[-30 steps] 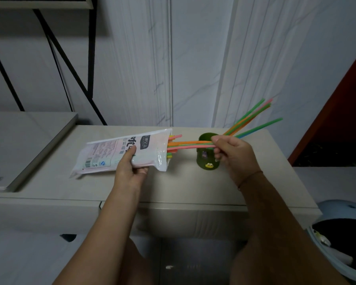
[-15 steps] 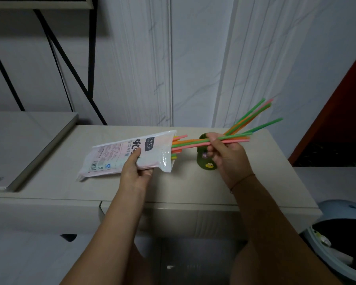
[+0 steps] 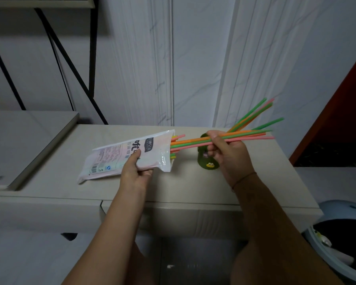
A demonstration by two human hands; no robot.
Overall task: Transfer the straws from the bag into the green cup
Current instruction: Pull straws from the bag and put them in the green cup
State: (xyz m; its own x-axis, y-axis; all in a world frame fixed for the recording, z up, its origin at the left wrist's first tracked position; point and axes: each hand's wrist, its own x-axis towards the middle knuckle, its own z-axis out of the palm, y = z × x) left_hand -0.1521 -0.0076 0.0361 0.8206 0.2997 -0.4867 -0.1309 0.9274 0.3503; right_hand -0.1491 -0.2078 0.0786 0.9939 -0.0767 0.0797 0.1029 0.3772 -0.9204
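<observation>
Right hand (image 3: 226, 155) pinches a bundle of orange, green and pink straws (image 3: 193, 141) between thumb and curled fingers; their far ends sit inside the mouth of the bag (image 3: 115, 157). Just beyond this hand, and partly hidden by it, the green cup (image 3: 206, 164) stands on the beige counter (image 3: 193, 188), with more straws in the cup (image 3: 253, 114) fanning up to the right. Left hand (image 3: 136, 171) grips the bag at its middle, mouth raised toward the right hand. A pale blue bin (image 3: 335, 208) sits below the right forearm.
</observation>
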